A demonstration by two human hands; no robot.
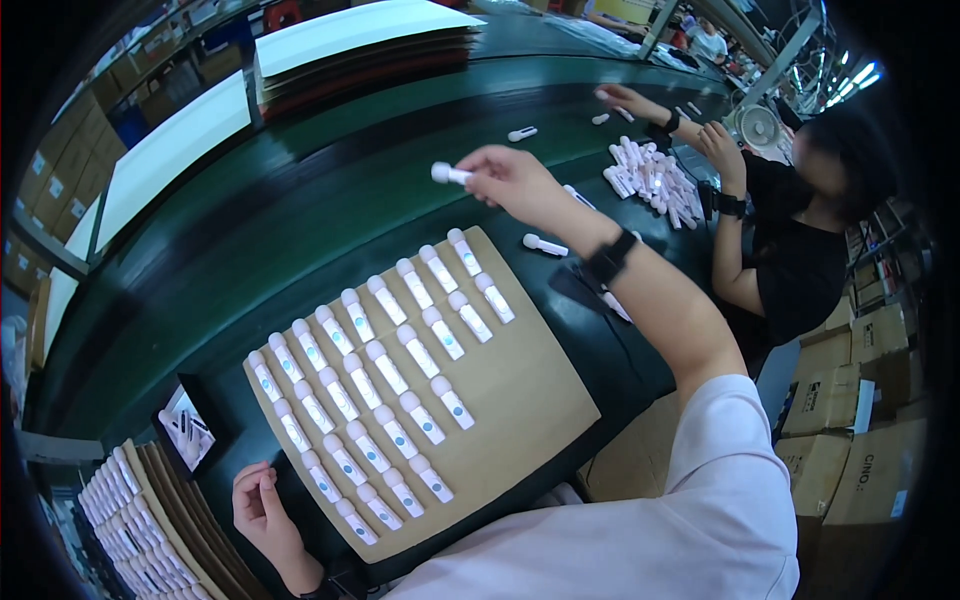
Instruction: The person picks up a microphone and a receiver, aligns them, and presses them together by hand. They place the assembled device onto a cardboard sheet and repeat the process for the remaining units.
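My right hand (512, 185) is raised over the dark green conveyor belt beyond the cardboard sheet, pinching a small white wand with a round head (441, 173). The head points left, and my fingers cover most of its body. Below it, rows of similar wands lie on the brown cardboard sheet (530, 400), heads toward the far side, several with a blue dot on the body. My left hand (265, 515) rests by the sheet's near-left corner. Its fingers are curled together, with nothing visible in them.
At right, a co-worker (790, 230) reaches over a pile of wands (655, 180). Loose wands (545, 244) lie between us. A black tray (185, 425) sits left of the sheet, above stacked loaded cardboard sheets (140, 520). Boards (360, 40) stand across the belt; cartons (850, 430) stand at right.
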